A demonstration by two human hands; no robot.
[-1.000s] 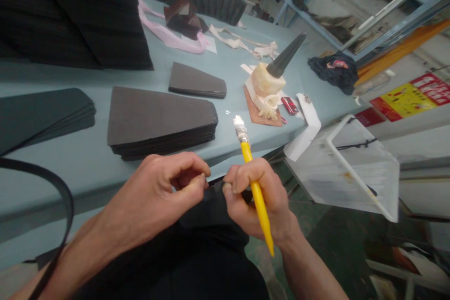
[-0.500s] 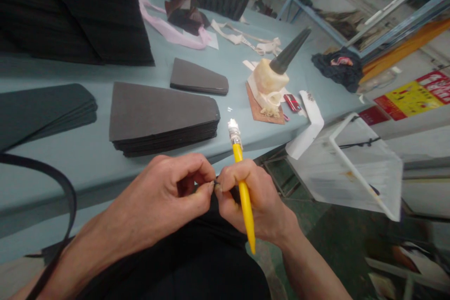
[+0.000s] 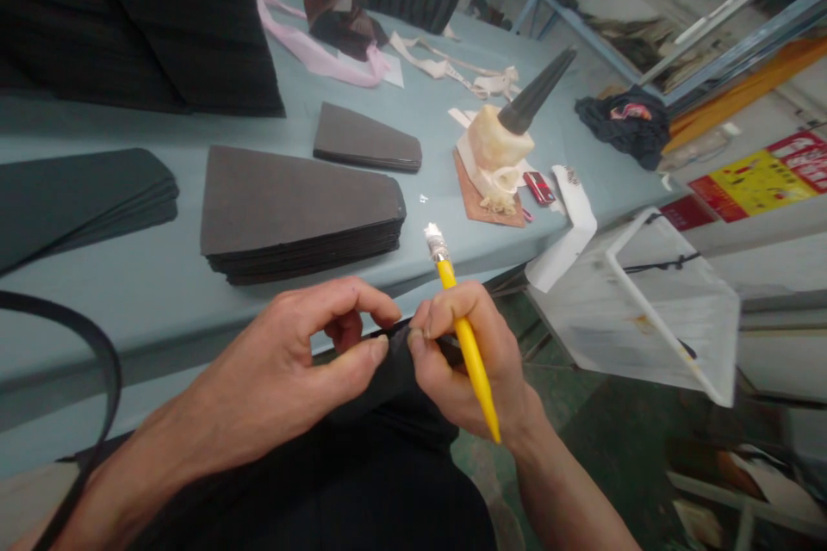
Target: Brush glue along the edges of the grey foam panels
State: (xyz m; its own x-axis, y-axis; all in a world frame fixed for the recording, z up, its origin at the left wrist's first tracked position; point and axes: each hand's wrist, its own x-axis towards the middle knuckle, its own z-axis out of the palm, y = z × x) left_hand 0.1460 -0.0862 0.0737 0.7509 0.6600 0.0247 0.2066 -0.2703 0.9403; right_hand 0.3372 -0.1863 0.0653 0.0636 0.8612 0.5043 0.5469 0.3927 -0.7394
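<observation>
My right hand (image 3: 475,362) carries a brush (image 3: 475,353) with a pointed yellow handle and ragged white bristles, held slanting across the fingers. Its thumb and forefinger also pinch the edge of a piece of black material (image 3: 394,362) above my lap. My left hand (image 3: 323,353) is beside that edge, thumb and forefinger apart with a gap between them. Whether its thumb touches the material I cannot tell. Beyond the hands lies a thick stack of dark tapered pieces (image 3: 301,198), with a smaller stack (image 3: 367,136) behind it.
On the blue-grey table (image 3: 148,310) stand a cream glue-crusted container (image 3: 497,142) with a black cone and a red box (image 3: 538,188). Fanned dark pieces (image 3: 83,198) and a tall black stack (image 3: 142,26) are leftward. A white plastic bin (image 3: 646,310) stands right; a black strap (image 3: 96,336) hangs left.
My left thumb and forefinger have parted from the pinch. My right hand has shifted slightly right with the brush, and more of the black material shows between the hands.
</observation>
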